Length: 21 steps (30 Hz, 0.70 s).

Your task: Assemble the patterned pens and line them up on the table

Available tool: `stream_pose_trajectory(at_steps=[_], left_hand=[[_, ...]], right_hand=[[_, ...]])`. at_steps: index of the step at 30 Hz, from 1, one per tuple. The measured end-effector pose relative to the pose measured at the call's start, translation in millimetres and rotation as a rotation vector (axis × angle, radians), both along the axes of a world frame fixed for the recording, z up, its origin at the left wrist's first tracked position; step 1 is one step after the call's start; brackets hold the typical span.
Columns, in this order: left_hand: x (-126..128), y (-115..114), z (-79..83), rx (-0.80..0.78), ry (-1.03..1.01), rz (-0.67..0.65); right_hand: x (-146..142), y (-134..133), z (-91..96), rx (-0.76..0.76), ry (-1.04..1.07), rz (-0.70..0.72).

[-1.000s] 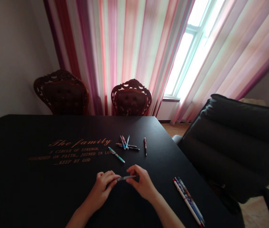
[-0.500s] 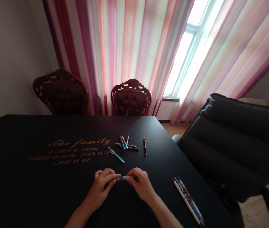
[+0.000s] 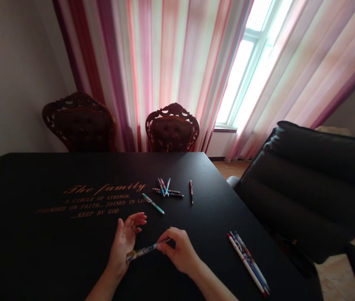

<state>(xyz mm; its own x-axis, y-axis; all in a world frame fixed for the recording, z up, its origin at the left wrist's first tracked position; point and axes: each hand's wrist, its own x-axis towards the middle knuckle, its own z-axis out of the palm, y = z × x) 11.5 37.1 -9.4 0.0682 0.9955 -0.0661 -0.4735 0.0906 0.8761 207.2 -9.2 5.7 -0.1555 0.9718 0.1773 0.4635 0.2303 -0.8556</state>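
Note:
A patterned pen [image 3: 147, 250] with a gold-coloured clip is pinched at its right end by my right hand [image 3: 179, 249]. Its clip end reaches to the palm side of my left hand [image 3: 125, 240], near the wrist; whether it touches the skin I cannot tell. My left hand is turned palm inward with its fingers spread and loosely curled, gripping nothing. Beyond the hands, a teal pen [image 3: 153, 204] lies slantwise on the black table [image 3: 55, 251]. Behind it sits a small pile of several pens [image 3: 166, 191], and one dark pen [image 3: 191, 192] lies apart to their right.
At the right of the table, a white pen with a red end [image 3: 246, 263] lies beside other patterned pens [image 3: 251, 261]. Two carved chairs [image 3: 173, 129] stand at the far edge. A black leather recliner [image 3: 309, 188] is to the right, with striped curtains [image 3: 165, 54] behind.
My left hand has let go of the pen and turned its palm inward, fingers spread. The pen, still in my right hand, has tilted and now shows most of its length.

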Motion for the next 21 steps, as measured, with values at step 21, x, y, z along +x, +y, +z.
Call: stream_pose_trajectory(at_steps=[21], left_hand=[[5.6, -11.1, 3.1, -0.113, -0.221, -0.316]], right_hand=[[18.6, 8.6, 3.7, -0.090, 0.455, -0.159]])
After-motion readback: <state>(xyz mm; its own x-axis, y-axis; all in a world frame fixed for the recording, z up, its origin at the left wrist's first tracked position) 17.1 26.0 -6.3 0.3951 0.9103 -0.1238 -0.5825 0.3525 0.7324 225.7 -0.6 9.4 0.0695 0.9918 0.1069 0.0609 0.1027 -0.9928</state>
